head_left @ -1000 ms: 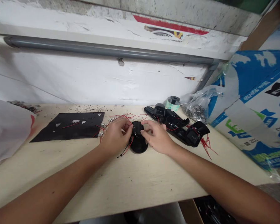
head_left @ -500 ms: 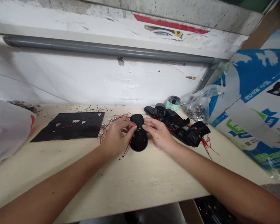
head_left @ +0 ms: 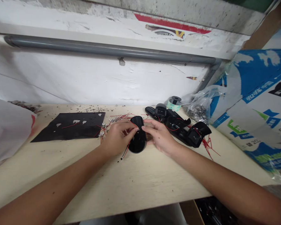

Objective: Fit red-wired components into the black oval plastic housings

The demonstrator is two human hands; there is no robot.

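Holding a long black case (head_left: 137,143) between both hands, a person works just above the middle of a pale bench (head_left: 96,187). The case lies directly between the two hands, its broad rounded end toward the person and its other end toward the wall (head_left: 89,82). The left hand (head_left: 118,132) is at the left side of the case, thumb and forefinger closed together in a pinch, their tips over its upper surface; whatever sits inside that pinch is too small to tell. The right hand (head_left: 160,135) grips the opposite side, its thumb tip near the edge and its other fingers reaching along and behind the case. Thin red and dark wires (head_left: 125,151) hang beside the case, just below the left hand, with small dark tips near the bench.

Past the left hand lies a loose heap of small metal tabs (head_left: 103,129) with red wires among them, and farther left a flat black sheet (head_left: 67,129) bearing a few pale tabs and a red wire. Beyond the right hand rests a group of other black cases (head_left: 178,125), some with red wires trailing. Behind these stand a roll of tape (head_left: 174,104) and a clear bag (head_left: 198,112) of small metal parts, near a blue and white box (head_left: 259,118).
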